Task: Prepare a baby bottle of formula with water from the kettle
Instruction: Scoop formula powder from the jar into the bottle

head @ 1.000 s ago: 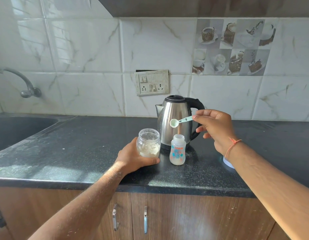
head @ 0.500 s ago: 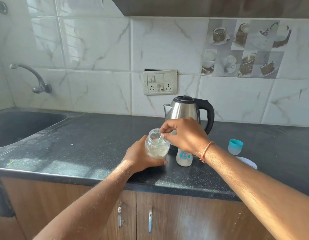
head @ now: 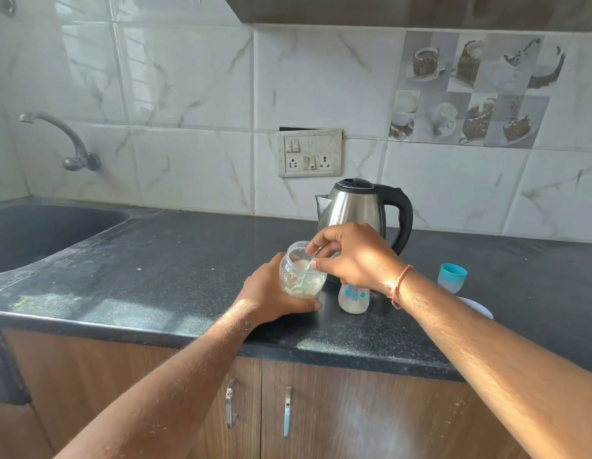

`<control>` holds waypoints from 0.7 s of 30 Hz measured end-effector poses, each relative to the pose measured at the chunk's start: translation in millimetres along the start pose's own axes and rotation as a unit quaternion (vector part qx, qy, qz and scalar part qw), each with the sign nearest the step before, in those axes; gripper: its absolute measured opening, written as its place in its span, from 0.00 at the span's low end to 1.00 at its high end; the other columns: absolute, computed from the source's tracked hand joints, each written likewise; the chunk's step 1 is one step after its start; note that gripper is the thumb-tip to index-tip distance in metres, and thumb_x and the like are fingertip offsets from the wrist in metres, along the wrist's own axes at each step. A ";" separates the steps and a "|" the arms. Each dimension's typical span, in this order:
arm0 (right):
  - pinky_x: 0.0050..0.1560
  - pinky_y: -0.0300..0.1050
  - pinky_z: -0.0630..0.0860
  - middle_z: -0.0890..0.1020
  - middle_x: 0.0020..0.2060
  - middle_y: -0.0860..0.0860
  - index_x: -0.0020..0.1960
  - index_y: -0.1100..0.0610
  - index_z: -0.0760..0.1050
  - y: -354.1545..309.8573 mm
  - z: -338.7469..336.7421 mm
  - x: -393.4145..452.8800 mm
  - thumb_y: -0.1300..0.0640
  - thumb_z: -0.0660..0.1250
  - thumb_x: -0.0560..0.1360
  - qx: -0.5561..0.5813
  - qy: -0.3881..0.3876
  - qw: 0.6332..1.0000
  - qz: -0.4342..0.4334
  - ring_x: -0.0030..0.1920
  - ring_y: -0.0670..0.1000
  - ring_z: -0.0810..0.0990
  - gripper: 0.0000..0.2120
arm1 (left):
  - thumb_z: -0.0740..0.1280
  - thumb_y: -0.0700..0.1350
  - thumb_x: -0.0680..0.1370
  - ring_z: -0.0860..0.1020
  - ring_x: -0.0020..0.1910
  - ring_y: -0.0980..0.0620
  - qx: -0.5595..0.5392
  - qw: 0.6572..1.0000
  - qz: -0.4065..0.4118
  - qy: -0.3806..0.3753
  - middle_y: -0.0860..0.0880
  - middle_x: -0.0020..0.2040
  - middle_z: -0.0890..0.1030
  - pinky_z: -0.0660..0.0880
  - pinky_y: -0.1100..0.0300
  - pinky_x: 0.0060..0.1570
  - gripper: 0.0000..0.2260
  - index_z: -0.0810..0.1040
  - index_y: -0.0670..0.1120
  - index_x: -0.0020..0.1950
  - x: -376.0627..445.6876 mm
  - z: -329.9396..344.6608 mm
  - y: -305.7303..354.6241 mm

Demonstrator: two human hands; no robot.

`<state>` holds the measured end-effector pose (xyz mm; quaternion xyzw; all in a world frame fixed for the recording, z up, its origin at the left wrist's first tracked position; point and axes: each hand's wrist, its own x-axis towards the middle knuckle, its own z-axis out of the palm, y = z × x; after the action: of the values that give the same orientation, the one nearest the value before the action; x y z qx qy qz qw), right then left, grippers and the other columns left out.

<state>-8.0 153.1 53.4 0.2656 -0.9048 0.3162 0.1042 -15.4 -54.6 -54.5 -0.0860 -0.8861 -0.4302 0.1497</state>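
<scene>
Marbled white wall tiles (head: 188, 94) across the top of the frame, dark speckled countertop (head: 175, 266) below them, wood-grain cabinet doors (head: 337, 409) along the bottom edge. At middle left, a dark sink (head: 39, 233) with a curved metal tap (head: 61, 140) above it. At upper centre, a switch-and-socket plate (head: 308, 153) on the wall; at upper right, a panel of coffee-and-cake picture tiles (head: 470, 91). Just right of centre, a steel kettle (head: 351, 207) with black lid and handle, standing upright at the back of the counter. In front of it, at centre frame, a clear plastic jar (head: 299, 276) of white powder, tilted a little and gripped from the left by the left hand (head: 271, 293), fingers curled round its lower body. Over the jar's mouth, the right hand (head: 354, 256), thumb and fingertips pinching the handle of a pale green scoop (head: 306, 274) whose bowl lies down in the powder. Just right of the jar, a small baby bottle (head: 353, 298) with blue and red print, upright on the counter, its top hidden under the right hand. On the right wrist, an orange thread band (head: 399, 286). Farther right, a teal-rimmed cap (head: 452, 278) on the counter, and just below it the edge of a white lid (head: 480, 308), mostly hidden behind the right forearm.
</scene>
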 end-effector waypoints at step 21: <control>0.23 0.38 0.68 0.91 0.43 0.54 0.57 0.56 0.84 11.9 -17.3 6.9 0.64 0.81 0.74 0.299 0.104 0.928 0.198 0.26 0.49 0.80 0.14 | 0.86 0.71 0.56 0.84 0.62 0.59 -0.003 1.000 -0.006 -0.003 0.63 0.62 0.86 0.82 0.47 0.67 0.48 0.75 0.63 0.73 1.7 0.4 -2.4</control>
<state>-19.9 169.0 63.2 0.0657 -0.7865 0.6122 0.0489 -17.8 -55.7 -56.0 -0.0825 -0.8856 -0.4337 0.1441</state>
